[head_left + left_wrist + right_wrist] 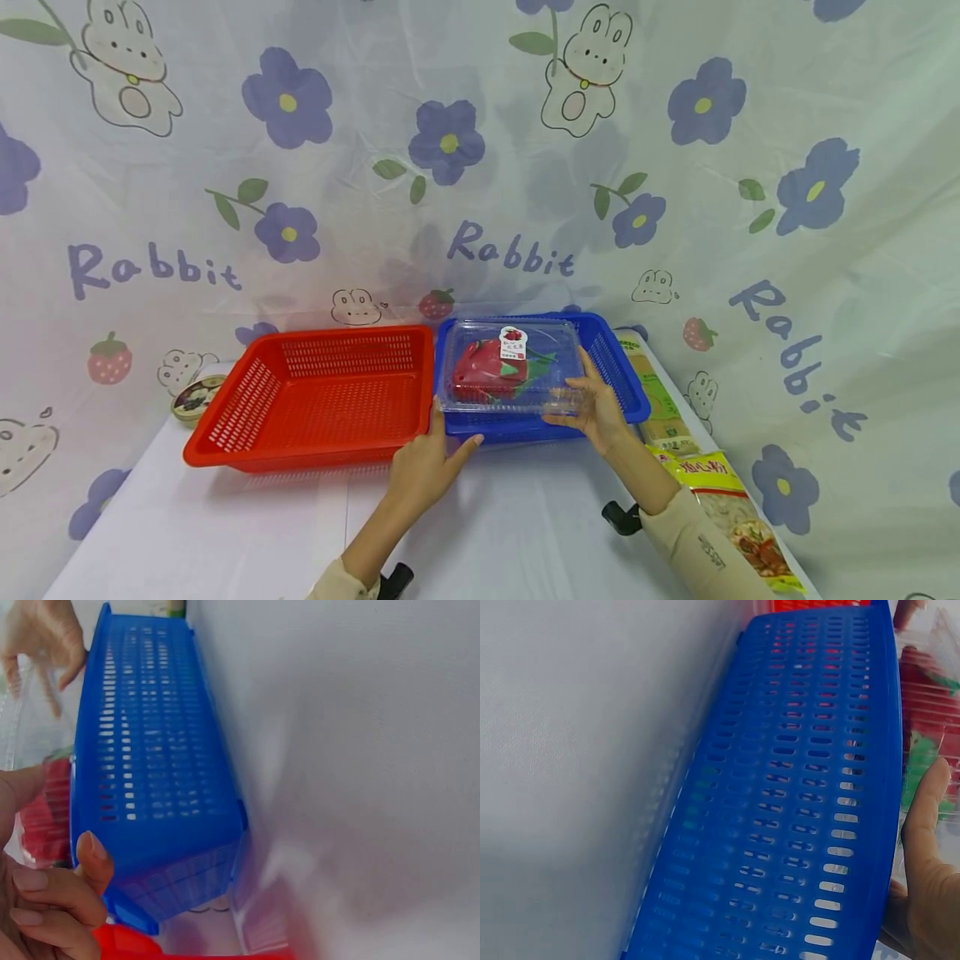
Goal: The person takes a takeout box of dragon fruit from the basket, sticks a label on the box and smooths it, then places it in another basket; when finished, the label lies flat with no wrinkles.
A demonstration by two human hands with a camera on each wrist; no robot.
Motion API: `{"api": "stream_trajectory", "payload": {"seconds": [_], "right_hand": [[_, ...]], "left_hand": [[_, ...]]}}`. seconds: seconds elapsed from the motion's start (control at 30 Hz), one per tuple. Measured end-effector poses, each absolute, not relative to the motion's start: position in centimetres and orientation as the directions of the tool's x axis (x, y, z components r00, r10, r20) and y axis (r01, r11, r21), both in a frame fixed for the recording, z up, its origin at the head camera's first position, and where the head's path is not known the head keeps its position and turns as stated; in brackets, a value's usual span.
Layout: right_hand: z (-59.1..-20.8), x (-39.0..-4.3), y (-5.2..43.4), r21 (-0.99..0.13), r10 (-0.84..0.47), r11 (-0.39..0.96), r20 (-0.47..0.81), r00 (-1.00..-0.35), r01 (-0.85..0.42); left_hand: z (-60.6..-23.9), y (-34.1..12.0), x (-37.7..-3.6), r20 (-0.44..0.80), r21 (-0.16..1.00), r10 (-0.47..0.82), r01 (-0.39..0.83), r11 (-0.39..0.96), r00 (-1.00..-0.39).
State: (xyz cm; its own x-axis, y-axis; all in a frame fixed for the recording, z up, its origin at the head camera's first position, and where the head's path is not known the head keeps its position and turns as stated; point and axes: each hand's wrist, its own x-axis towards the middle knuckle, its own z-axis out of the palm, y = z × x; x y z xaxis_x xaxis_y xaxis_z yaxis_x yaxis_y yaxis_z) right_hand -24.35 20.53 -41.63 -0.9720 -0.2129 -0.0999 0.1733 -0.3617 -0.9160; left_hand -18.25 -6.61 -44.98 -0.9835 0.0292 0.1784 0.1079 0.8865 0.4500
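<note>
A clear plastic box (513, 367) with a red dragon fruit (491, 371) inside sits at rim height over the blue basket (626, 379). My left hand (427, 458) holds the box's left front corner, thumb up against its side. My right hand (596, 408) grips its right end, fingers spread along the lid. The left wrist view shows my left hand (45, 900) with curled fingers beside the blue basket (157, 772), and the box (30, 750) behind it. In the right wrist view my right hand (922, 900) lies against the box (930, 697) above the basket's wall (802, 795).
An empty red basket (315, 396) stands touching the blue one's left side. A round tin (197, 396) lies at the far left. Packets of noodles (660, 392) and a food packet (731, 508) run along the table's right edge. Black clamps (621, 517) grip the front edge.
</note>
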Motion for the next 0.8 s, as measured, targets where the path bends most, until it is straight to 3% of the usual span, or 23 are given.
{"api": "stream_trajectory", "payload": {"seconds": [0.8], "right_hand": [[-41.8, -24.7, 20.3, -0.912, -0.211, -0.368, -0.107, -0.972, 0.181]], "left_hand": [[-46.4, -5.8, -19.4, 0.182, 0.429, -0.045, 0.038, 0.903, -0.982]]}}
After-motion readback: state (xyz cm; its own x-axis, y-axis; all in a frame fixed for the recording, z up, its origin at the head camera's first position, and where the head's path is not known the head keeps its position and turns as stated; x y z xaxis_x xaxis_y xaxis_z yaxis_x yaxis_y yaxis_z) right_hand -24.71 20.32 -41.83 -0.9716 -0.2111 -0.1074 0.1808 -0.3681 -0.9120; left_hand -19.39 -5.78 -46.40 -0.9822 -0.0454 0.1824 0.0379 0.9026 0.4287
